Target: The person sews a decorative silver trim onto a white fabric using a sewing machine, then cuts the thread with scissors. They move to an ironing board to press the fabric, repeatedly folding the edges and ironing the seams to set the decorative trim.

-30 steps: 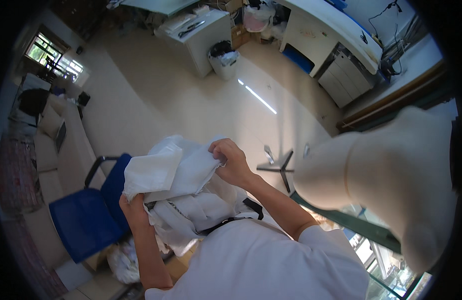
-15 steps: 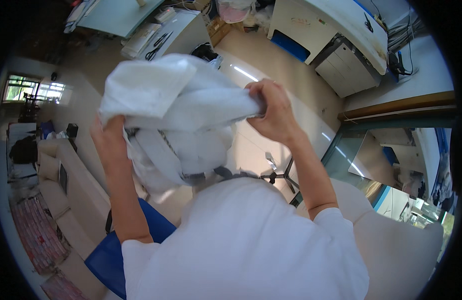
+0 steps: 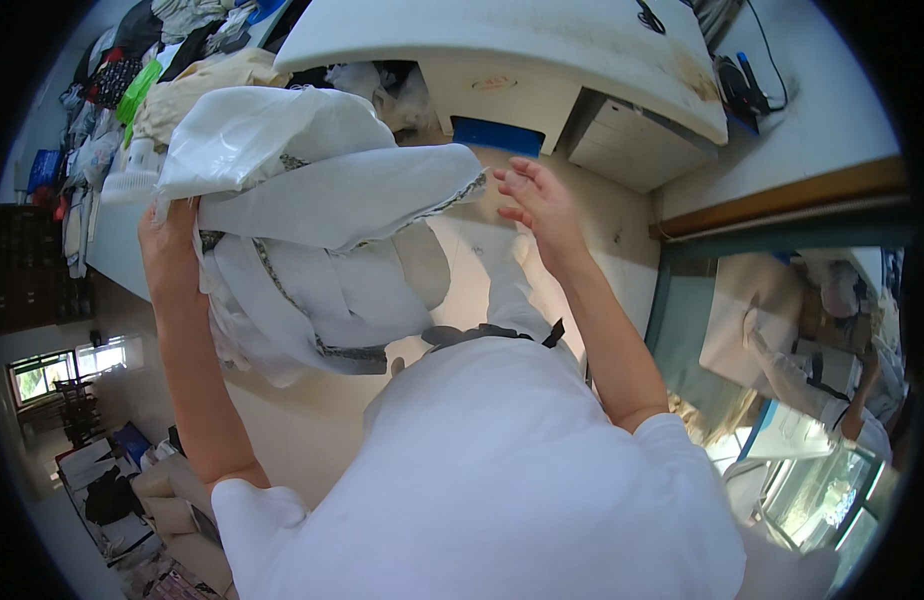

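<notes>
My left hand (image 3: 170, 240) grips the left edge of a bulky bundle of white fabric (image 3: 322, 210), its fingertips hidden under the top layer. That top layer (image 3: 242, 135) is glossy and white, and the layers below have speckled grey edging. My right hand (image 3: 537, 205) hangs just off the bundle’s right end, fingers apart and holding nothing. Below the bundle, a dark band (image 3: 477, 335) shows at my waist beside my white-trousered leg (image 3: 512, 275).
Ahead stands a long white desk (image 3: 482, 45) with a cabinet (image 3: 637, 145) beneath. Piled clothes (image 3: 202, 75) cover a table at upper left. A large mirror (image 3: 732, 320) leans along the right wall. Cords and a black device (image 3: 742, 95) lie at upper right; seating (image 3: 172, 515) is lower left.
The view has swung round, bringing the long desk and clothes pile ahead. The bundle has been raised, and my right hand has let go of it. The blue chair has left view.
</notes>
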Tool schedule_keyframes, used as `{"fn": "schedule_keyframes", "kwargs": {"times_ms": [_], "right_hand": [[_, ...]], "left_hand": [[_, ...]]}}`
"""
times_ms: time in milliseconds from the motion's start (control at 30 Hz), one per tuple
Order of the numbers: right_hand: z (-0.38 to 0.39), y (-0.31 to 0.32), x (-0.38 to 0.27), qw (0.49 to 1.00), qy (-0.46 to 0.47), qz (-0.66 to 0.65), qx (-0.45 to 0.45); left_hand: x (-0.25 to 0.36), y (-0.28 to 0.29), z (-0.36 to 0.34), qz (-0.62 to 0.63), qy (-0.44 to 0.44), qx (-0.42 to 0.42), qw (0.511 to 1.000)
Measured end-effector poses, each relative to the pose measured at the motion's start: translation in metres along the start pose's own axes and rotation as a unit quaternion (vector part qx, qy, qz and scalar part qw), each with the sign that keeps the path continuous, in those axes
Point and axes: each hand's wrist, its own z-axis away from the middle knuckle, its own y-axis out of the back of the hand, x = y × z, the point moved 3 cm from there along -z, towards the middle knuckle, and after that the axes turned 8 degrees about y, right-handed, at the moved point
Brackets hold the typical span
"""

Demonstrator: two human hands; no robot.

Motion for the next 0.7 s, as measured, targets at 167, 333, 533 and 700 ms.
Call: {"fn": "schedule_keyframes", "kwargs": {"times_ms": [167,333,533,700], "right_hand": [[-0.145,0.011,0.001,0.991,-0.114,0.017,-0.069],[-0.223,0.012,-0.054,0.992,-0.002,0.069,-0.105],[-0.293,0.021,-0.111,0.991,0.118,0.054,0.011],[-0.315,0.044,-0.147,0.965,0.175,0.152,0.124]], "left_hand": [[0.017,-0.062,-0.115,-0.083,0.008,0.032,0.996],[0.078,-0.095,-0.214,-0.267,0.044,0.061,0.961],[0.145,-0.186,-0.425,-0.710,-0.108,0.046,0.694],[0.104,-0.345,-0.565,-0.780,-0.290,-0.053,0.551]]}}
